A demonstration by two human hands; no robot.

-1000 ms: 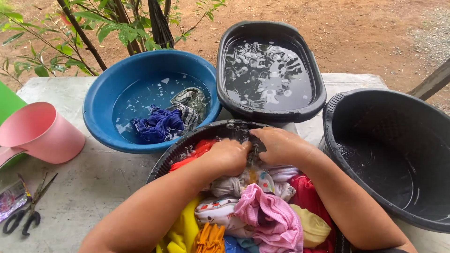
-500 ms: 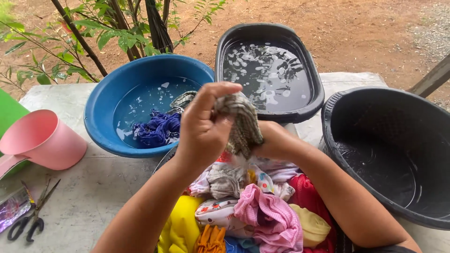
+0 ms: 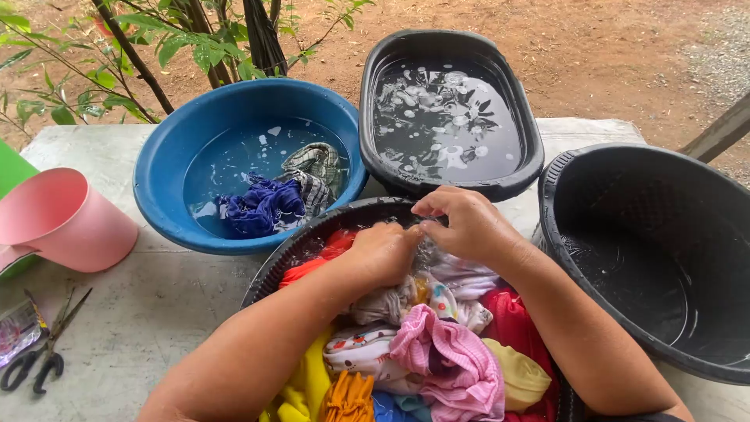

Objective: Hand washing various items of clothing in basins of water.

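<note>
- Where bare red-brown earth and a leafy shrub lie beyond, a grey concrete slab [image 3: 156, 312] bears four plastic basins: one blue [image 3: 168, 168], three black.
- One pink plastic scoop [image 3: 66, 223] and one pair of scissors [image 3: 35, 355] lie at left.
- Left hand [image 3: 383, 254] and right hand [image 3: 465, 227] meet, fingers pinched on wet pale cloth [image 3: 449, 270] atop the near basin's heap of coloured laundry [image 3: 437, 352].
</note>
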